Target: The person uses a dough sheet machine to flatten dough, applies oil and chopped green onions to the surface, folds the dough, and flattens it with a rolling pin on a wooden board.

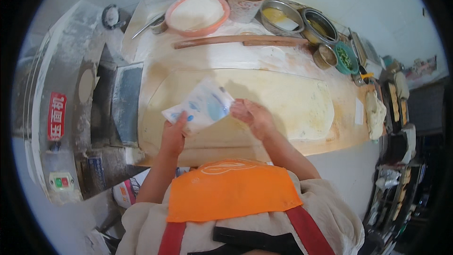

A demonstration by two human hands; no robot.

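A white soft packet [203, 106] with blue printed shapes is held tilted over a wide, flat sheet of pale dough [292, 99]. My left hand [174, 134] grips the packet's lower left part, thumb lying on its front. At the right-hand corner, the curled fingers of my right hand [255, 117] close on the packet's edge; their tips are partly hidden. The dough lies rolled out across the floured wooden board [347, 127], below both hands.
Wooden rolling pins [212, 41] lie beyond the dough. Behind them stand a pink basin of flour [198, 14], a tall pot [245, 2] and metal bowls [282, 17]. Chopped greens fill a green bowl [346, 57] at right. A floury machine [71, 99] borders the left.
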